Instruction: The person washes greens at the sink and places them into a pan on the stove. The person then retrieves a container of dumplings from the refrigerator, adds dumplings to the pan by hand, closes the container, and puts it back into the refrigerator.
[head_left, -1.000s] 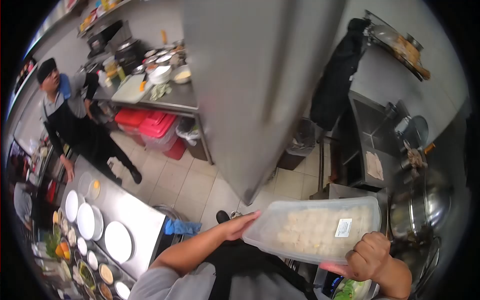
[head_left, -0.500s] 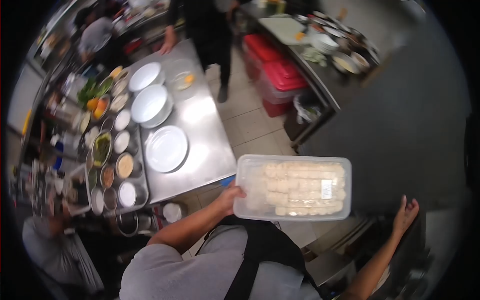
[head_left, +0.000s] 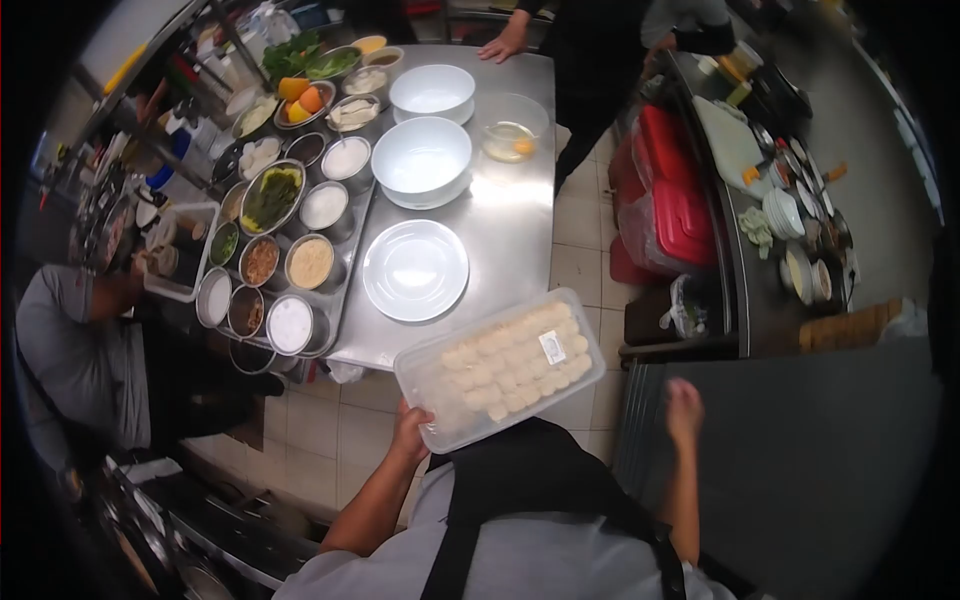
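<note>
My left hand (head_left: 410,432) grips the near left corner of a clear plastic container (head_left: 440,428). Inside it lie rows of pale, rounded pieces (head_left: 505,375) that look like dough, with a white label (head_left: 552,347) on top. The container is tilted, its right end farther from me, and its far left corner is by the front edge of the steel table (head_left: 510,240). My right hand (head_left: 685,410) is raised beside a dark grey surface (head_left: 760,470), holding nothing. Its fingers are slightly blurred and look loosely open.
White plates (head_left: 416,270) and stacked white bowls (head_left: 424,155) stand on the table, near a clear bowl with egg (head_left: 515,135). A tray (head_left: 350,300) carries several ingredient tins. One co-worker's hand (head_left: 505,38) rests on the far edge; another person (head_left: 80,370) is at left. Red bins (head_left: 685,215) stand right.
My view has turned toward the right. The container has tilted and come close to the steel table's front edge, still in my left hand. My right hand has moved inward, nearer the container.
</note>
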